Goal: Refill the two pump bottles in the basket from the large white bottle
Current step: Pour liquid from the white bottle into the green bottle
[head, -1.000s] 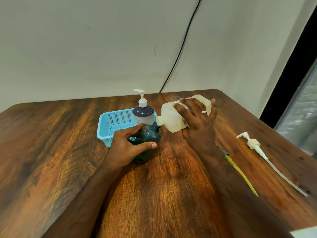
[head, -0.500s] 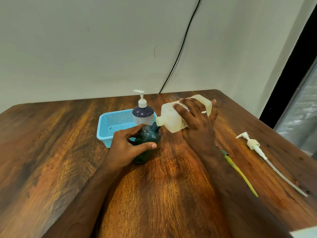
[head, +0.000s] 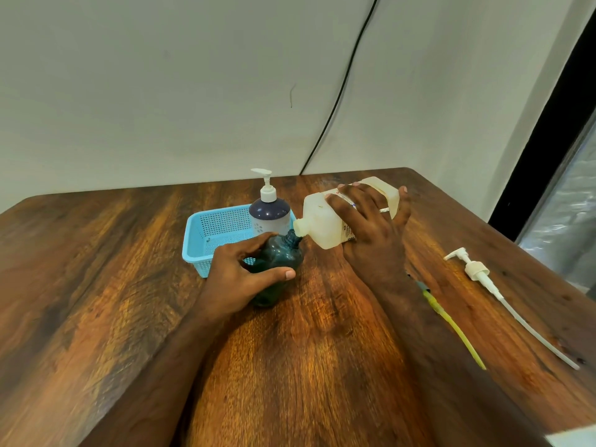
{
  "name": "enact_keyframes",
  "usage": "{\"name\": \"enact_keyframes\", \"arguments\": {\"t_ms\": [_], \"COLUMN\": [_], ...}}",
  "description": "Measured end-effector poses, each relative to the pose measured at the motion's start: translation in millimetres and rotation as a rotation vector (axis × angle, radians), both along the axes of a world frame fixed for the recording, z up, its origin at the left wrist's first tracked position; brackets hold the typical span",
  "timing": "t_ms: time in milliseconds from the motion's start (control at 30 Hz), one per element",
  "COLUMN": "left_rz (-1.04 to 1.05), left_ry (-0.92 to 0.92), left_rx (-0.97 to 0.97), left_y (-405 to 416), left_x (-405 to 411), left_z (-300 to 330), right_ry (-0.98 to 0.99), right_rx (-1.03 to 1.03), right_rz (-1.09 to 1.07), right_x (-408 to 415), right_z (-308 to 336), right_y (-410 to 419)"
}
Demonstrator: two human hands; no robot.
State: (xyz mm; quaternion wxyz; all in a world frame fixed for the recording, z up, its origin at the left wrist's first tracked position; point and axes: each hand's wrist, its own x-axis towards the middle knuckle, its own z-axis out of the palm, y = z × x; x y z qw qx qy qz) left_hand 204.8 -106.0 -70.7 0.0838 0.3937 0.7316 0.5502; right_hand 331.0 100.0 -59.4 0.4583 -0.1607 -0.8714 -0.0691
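Note:
My left hand (head: 242,279) grips a dark teal bottle (head: 280,257) with no pump, standing on the table just in front of the blue basket (head: 206,232). My right hand (head: 374,227) holds the large white bottle (head: 325,221) tipped on its side, its open mouth touching the teal bottle's neck. A purple-and-white pump bottle (head: 269,214) with its pump on stands in the basket's right end. Whether liquid is flowing cannot be seen.
A loose white pump head with a long tube (head: 493,291) lies on the table at the right. A yellow strip (head: 451,327) lies beside my right forearm. A black cable (head: 338,91) runs down the wall behind the wooden table (head: 96,285).
Almost nothing has moved; both hands keep the same hold and the white bottle stays tipped at the teal bottle's neck.

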Motion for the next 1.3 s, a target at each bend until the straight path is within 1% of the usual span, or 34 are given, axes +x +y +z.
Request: {"name": "enact_keyframes", "arguments": {"t_ms": [1300], "left_rz": [0.007], "left_ry": [0.004], "left_rx": [-0.011], "left_y": [0.1], "left_x": [1.4], "left_z": [0.7], "right_ry": [0.028], "right_rx": [0.028], "right_rz": [-0.007], "right_x": [1.4], "right_z": [0.6], "right_y": [-0.5]}}
